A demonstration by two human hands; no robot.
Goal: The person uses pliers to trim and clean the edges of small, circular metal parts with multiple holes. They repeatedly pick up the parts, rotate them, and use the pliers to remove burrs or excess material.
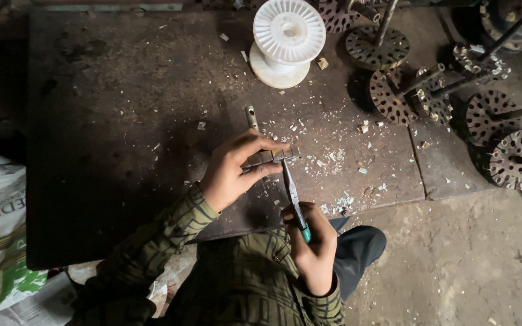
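Head view: slim steel pliers (292, 193), flat metal bar (267, 157).

Dim light over my workbench (122, 121): the left side sinks into deep shadow, the white spool (285, 39) glares brightest, and corners blur slightly.

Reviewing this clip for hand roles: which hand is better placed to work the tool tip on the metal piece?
Right, probably. The right hand grips the green-handled pliers, tip at the metal strip. The left hand pins that strip to the dark slab.
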